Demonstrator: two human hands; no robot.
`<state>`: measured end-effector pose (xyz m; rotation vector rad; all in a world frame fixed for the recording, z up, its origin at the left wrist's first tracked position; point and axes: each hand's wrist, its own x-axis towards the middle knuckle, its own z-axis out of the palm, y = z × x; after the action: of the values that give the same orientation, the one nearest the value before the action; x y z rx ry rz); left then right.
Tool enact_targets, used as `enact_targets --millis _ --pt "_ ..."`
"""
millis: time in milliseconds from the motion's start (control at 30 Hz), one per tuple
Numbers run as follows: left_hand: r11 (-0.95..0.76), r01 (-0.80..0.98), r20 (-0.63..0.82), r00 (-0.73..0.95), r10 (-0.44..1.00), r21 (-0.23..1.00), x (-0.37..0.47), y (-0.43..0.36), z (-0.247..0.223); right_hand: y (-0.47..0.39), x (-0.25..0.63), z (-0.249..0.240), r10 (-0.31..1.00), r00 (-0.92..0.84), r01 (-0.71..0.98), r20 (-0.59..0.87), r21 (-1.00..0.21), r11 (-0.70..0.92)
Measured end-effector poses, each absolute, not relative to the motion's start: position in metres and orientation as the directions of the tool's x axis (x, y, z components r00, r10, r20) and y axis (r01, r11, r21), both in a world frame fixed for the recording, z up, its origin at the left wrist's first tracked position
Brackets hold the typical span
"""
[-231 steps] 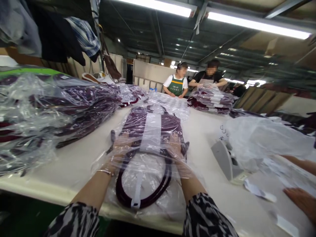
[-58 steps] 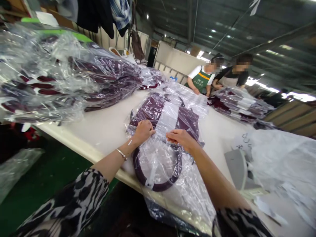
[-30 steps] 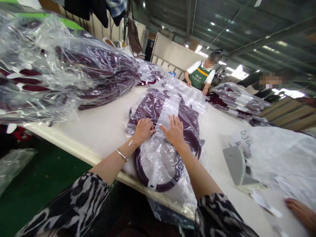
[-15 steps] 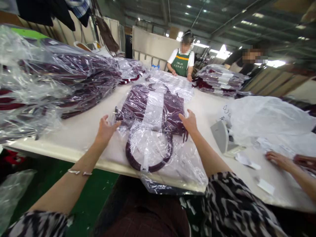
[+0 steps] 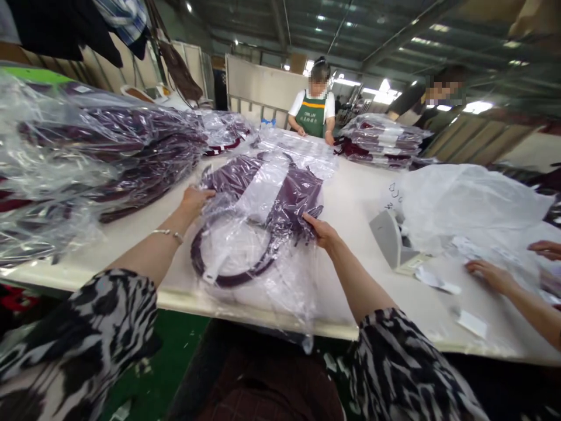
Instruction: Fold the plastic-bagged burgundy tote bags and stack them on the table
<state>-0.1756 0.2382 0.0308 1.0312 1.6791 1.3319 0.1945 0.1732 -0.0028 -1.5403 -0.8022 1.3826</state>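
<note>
A dark purple handbag (image 5: 298, 193) in clear plastic wrap lies turned slightly askew on the table, a white band (image 5: 264, 184) across its middle. Its round handle (image 5: 236, 279) loops toward the table's front edge. My left hand (image 5: 196, 200) is closed on the bag's left edge, fingers over the plastic. At the lower right corner, my right hand (image 5: 323, 230) grips the other side, thumb on top and the remaining fingers partly hidden underneath. Loose clear plastic (image 5: 284, 292) trails from the bag over the front edge.
Plastic-wrapped purple bags (image 5: 144, 128) pile up at left; a smaller stack (image 5: 381, 140) stands back right. Across the table (image 5: 350, 257) works a person in a green apron (image 5: 312, 117). At right are a white sack (image 5: 464, 199), a grey holder (image 5: 390, 240) and another person's hand (image 5: 491, 275).
Both hands have closed on the wrapped handbag's sides. The bag has turned, its handle swinging left, and the loose plastic has shifted left with it.
</note>
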Motion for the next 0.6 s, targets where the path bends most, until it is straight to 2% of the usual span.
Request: enact_targets --millis 67,100,200,267,333,367,433,500,567,600 --pt "0.029 0.365 0.119 -0.376 0.919 0.931 -0.187 0.249 0.050 0.161 0.177 -0.006 0.897 0.118 -0.134 -0.426 -0.902 -0.411" --pt "-0.034 0.479 0.207 -0.313 0.927 0.877 -0.190 0.250 0.057 0.151 0.171 -0.008 0.891 0.086 -0.145 -0.446 -0.890 -0.431" --pt "-0.249 0.659 0.340 -0.012 0.940 0.710 -0.181 0.222 0.059 0.108 0.162 -0.013 0.847 -0.065 -0.150 -0.527 -0.834 -0.530" --pt "-0.432 0.655 0.323 0.288 0.902 0.620 -0.164 0.178 0.039 0.076 0.157 -0.017 0.805 -0.190 -0.121 -0.562 -0.800 -0.587" --pt "-0.704 0.540 0.211 0.704 0.678 0.461 -0.149 0.123 0.009 0.046 0.148 -0.021 0.780 -0.263 -0.069 -0.567 -0.796 -0.602" --pt "-0.769 0.482 0.139 0.803 0.580 0.420 -0.146 0.095 -0.006 0.034 0.142 -0.023 0.778 -0.279 -0.042 -0.563 -0.802 -0.596" --pt "-0.783 0.484 0.059 0.836 0.546 0.390 -0.150 0.048 -0.027 0.012 0.132 -0.025 0.784 -0.286 0.018 -0.551 -0.821 -0.570" --pt "-0.741 0.526 0.039 0.804 0.593 0.418 -0.166 0.019 -0.034 -0.005 0.126 -0.027 0.793 -0.283 0.124 -0.540 -0.840 -0.528" --pt "-0.696 0.563 0.082 0.748 0.658 0.446 -0.189 0.007 -0.029 -0.020 0.129 -0.028 0.859 -0.226 0.312 -0.459 -0.870 -0.382" --pt "-0.680 0.584 0.114 0.716 0.689 0.443 -0.199 0.006 -0.026 -0.026 0.133 -0.028 0.918 -0.192 0.427 -0.348 -0.871 -0.241"
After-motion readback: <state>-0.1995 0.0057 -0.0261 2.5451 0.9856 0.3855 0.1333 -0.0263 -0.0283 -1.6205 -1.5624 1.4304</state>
